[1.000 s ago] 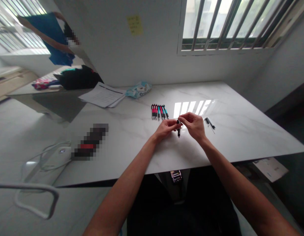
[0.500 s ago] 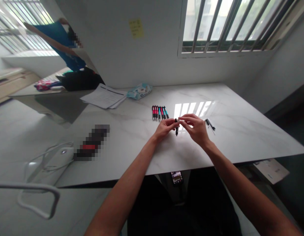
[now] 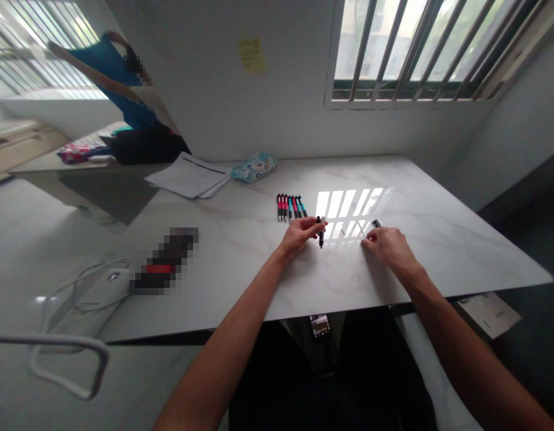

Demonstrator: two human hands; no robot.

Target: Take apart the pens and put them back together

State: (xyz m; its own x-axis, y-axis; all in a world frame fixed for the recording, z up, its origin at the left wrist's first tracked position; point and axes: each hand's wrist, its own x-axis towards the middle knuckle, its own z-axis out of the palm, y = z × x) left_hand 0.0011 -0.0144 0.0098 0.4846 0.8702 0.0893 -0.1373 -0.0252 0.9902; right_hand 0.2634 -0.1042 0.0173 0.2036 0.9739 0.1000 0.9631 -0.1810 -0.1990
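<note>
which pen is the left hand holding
The dark pen in the left hand; the red and teal pens lie in a row on the table.

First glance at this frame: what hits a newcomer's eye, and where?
Probably the row of red and teal pens, bright against the pale table just beyond the left hand. That hand grips a dark pen piece; the right hand, apart from it, has a thin rod at its fingertips. Higher up, a yellow note stands out on the wall, left of the barred window.

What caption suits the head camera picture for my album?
Left hand holding a dark pen, right hand pinching a thin rod, near a row of pens on a marbled table.
</note>
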